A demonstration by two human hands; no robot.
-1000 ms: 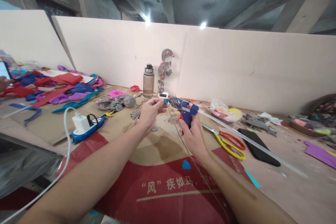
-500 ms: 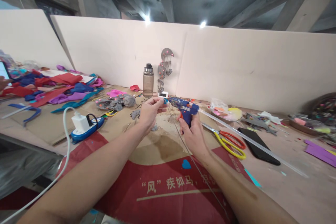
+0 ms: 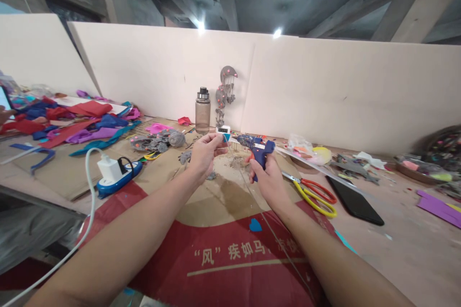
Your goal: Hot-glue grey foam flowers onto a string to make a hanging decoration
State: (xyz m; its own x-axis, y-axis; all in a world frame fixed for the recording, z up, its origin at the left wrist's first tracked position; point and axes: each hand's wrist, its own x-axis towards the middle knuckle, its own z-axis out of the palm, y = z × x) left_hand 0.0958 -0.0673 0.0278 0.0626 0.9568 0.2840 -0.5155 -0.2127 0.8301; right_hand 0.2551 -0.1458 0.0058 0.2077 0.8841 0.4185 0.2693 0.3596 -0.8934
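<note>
My left hand (image 3: 204,156) pinches a small blue felt piece (image 3: 226,137) between thumb and fingertips. A thin grey cord (image 3: 268,224) runs from near that piece down across the board. My right hand (image 3: 270,178) is wrapped round the grip of a blue glue gun (image 3: 262,150). Its nozzle points left, a short gap from the felt. From the gun's back, a long clear glue stick (image 3: 319,167) sticks out to the right. A blue felt heart (image 3: 255,225) lies on the red part of the cardboard (image 3: 216,283) below my hands.
Scissors (image 3: 315,196) and a black phone (image 3: 355,200) lie to the right. A bottle (image 3: 202,111) stands at the back beside a grey hanging ornament (image 3: 226,88). On the left are a blue-and-white power strip (image 3: 118,178) with a white cable and heaped felt scraps (image 3: 86,122).
The glue gun in my right hand has drawn back slightly to the right, its nozzle now apart from the blue felt. My left hand has barely moved.
</note>
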